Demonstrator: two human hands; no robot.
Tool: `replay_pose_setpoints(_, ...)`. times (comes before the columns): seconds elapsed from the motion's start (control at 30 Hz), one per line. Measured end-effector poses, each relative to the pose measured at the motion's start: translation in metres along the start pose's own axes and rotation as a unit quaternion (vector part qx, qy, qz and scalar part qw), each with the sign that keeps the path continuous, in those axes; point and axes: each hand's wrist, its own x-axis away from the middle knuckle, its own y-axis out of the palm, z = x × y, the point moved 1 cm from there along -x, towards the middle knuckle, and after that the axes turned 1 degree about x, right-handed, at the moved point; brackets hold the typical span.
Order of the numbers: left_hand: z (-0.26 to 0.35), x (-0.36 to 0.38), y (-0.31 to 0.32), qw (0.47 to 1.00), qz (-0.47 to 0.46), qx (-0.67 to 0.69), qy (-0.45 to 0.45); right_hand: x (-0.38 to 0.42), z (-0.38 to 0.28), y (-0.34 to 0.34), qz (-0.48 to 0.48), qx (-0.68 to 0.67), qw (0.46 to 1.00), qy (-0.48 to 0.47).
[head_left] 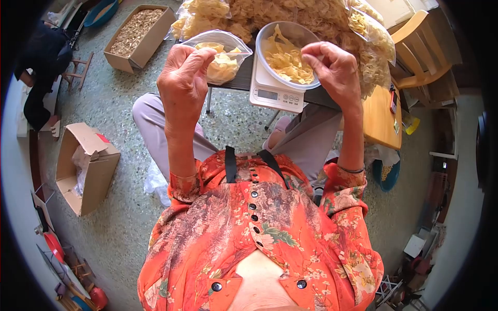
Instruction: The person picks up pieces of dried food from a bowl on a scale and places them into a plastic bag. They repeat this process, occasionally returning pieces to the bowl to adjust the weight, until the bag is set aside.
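Observation:
My left hand point(184, 78) is closed, thumb and fingers pinching the edge of a clear plastic bag point(244, 52). Pale yellow dried flakes point(223, 70) lie inside this bag. My right hand point(334, 67) is at the right side of a translucent plastic bowl point(263, 31), fingers pinched together over its rim; what they hold, if anything, I cannot make out. More yellow strips point(288, 57) lie in the bowl. Underneath, a white kitchen scale point(275, 99) carries the bowl; its display digits are too small to read.
A large heap of dried flakes point(290, 11) and filled bags point(205, 10) cover the table's far side. At right stand a wooden chair point(423, 46) and a wooden surface point(381, 122). Cardboard boxes point(98, 179) sit on the floor at left, near another person point(44, 67).

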Motion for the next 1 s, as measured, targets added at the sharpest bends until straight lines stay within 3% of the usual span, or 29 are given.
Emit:
replay_pose_setpoints(0.17,0.006,-0.001,0.002,1.000,-0.004,0.004,-0.021,0.010,0.016,-0.006,-0.104,0.060,0.993,-0.001)
replay_pose_setpoints(0.4,0.019,-0.006,0.001,0.999,-0.014,0.006,-0.040,0.009,0.023,0.018,-0.111,0.160,0.981,-0.024)
replay_pose_setpoints(0.6,0.014,-0.002,0.003,0.999,-0.012,-0.027,-0.020,0.004,0.020,0.024,-0.137,0.229,0.962,0.056)
replay_pose_setpoints(0.77,0.011,-0.004,0.002,0.998,0.025,-0.054,0.013,0.001,0.020,0.007,-0.046,0.037,0.995,0.079)
replay_pose_setpoints(1.0,0.007,-0.002,0.010,0.999,0.040,0.023,-0.024,0.005,0.012,0.008,0.075,-0.094,0.985,0.127)
